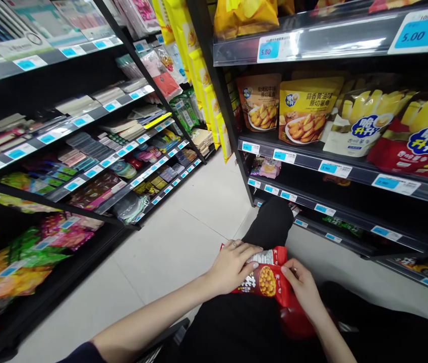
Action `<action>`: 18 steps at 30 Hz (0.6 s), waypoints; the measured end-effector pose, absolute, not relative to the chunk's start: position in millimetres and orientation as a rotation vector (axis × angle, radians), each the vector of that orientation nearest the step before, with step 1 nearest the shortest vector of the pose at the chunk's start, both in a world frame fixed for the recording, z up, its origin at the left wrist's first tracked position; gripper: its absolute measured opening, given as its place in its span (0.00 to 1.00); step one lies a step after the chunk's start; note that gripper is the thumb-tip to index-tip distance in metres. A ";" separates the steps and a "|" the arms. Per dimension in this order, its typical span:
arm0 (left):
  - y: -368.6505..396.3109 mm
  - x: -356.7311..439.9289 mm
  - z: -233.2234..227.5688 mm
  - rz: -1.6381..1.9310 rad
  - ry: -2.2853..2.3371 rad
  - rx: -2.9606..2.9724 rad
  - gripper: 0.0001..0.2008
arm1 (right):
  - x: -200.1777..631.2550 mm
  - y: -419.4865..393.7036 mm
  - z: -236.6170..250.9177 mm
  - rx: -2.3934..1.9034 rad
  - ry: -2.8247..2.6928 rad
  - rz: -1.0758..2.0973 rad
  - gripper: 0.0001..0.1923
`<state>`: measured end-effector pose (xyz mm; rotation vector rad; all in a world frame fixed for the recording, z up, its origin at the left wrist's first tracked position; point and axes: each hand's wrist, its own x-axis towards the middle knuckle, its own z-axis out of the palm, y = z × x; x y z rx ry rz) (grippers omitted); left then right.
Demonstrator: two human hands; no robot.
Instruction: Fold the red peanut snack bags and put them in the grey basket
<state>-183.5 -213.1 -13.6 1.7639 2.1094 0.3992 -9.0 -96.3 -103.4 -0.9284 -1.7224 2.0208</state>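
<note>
Red snack bags lie on my black-trousered lap. The front red snack bag shows a picture of round golden nuggets. Behind it, a second red bag shows a pale printed label. My left hand, with a ring on one finger, lies across both bags, thumb on the front one and fingers over the one behind. At the front bag's right end, my right hand pinches the red edge between thumb and fingers. Below that hand sits a darker red, shiny package, partly hidden.
On the right, a black shelf unit holds upright snack pouches above price tags. Left shelves carry stationery and bagged goods. Yellow packets hang at the right unit's end. Pale tiled floor runs between.
</note>
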 end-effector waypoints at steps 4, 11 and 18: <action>-229.0 -185.4 -25.9 0.597 2.301 1.479 0.18 | -12.1 -99.5 -105.6 -0.941 -1.294 2.337 0.17; -271.2 -206.1 -63.2 1.053 2.286 0.481 0.26 | -11.7 -99.8 -109.0 -0.794 -1.052 2.515 0.18; -284.1 -206.7 -52.4 1.378 1.569 0.150 0.17 | -7.8 -102.2 -116.4 -0.838 -1.131 2.447 0.16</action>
